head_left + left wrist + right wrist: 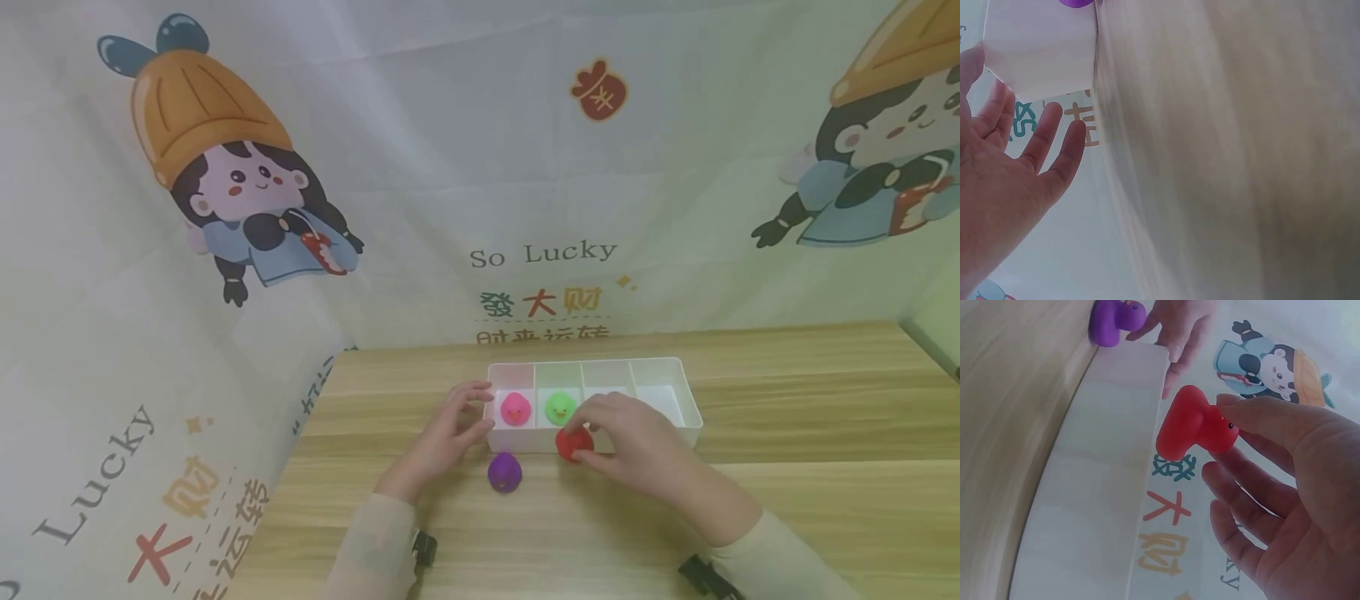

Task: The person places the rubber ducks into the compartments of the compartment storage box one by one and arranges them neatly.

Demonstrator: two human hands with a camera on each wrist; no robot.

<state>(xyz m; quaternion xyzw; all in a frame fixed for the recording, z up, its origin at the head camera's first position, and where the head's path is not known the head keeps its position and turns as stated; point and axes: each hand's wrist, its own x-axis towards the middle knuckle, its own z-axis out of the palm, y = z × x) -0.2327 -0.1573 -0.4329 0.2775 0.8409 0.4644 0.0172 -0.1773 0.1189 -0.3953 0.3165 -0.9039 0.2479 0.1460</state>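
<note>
My right hand (645, 446) pinches a red toy duck (1185, 425) by its head, between thumb and fingers. In the head view the duck overlaps the front wall of a white divided box (525, 440). At the box's left end is my left hand (448, 429), its fingers relaxed and spread around the end wall, fingertips right at the rim. A pink duck (515, 410) sits in the leftmost compartment and a green duck (560, 408) in the one beside it. On the table before the box's left part stands a purple duck (505, 473). My right hand partly hides the right-hand compartments.
The wood-grain table (810, 417) extends to both sides of the box. Behind it hangs a pale printed cloth (420, 167) with cartoon figures and lettering, which also runs down the left side. Dark straps (705, 577) circle the wrists.
</note>
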